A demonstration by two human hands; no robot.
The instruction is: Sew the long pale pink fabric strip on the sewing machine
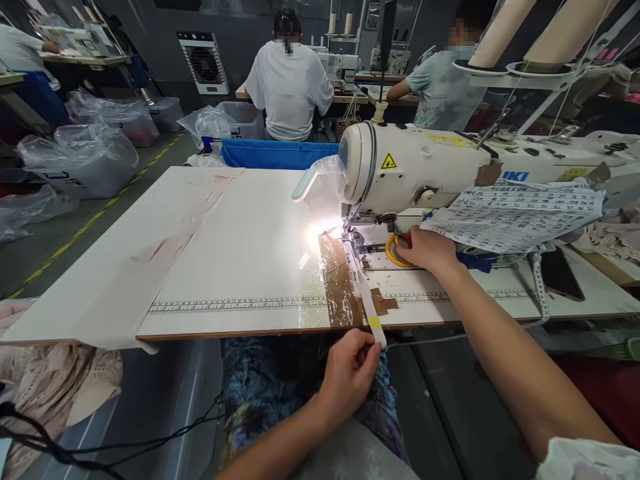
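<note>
Left hand (353, 373) and right hand (427, 250) are both partly closed. Thumb and fingertips of the left pinch the lower end of a narrow pale strip (369, 303) just past the table's front edge; beside the pinch the strip bears a yellow mark (375, 322). It runs up and away from those fingers to the lit needle area of a white sewing machine (415, 160). The right hand, farther forward, has its fingers curled at an orange looped handle (389, 251), apparently scissors; the rest of the tool is largely hidden.

Above the right hand, blue letters reading "IKI" (515, 177) show on the machine, with brown tape (488, 175) just left of them. Nearer the machine's head is a yellow warning triangle (389, 161). A printed sheet (515, 213) just right of the right hand carries rows of characters too small to read. Beyond it lie a tape measure (540, 287) and a dark phone (563, 273). Ahead of the left hand, a printed ruler scale (235, 305) crosses the table (250, 247); its numerals are illegible. Pale fabric (125, 287) lies well to the left.
</note>
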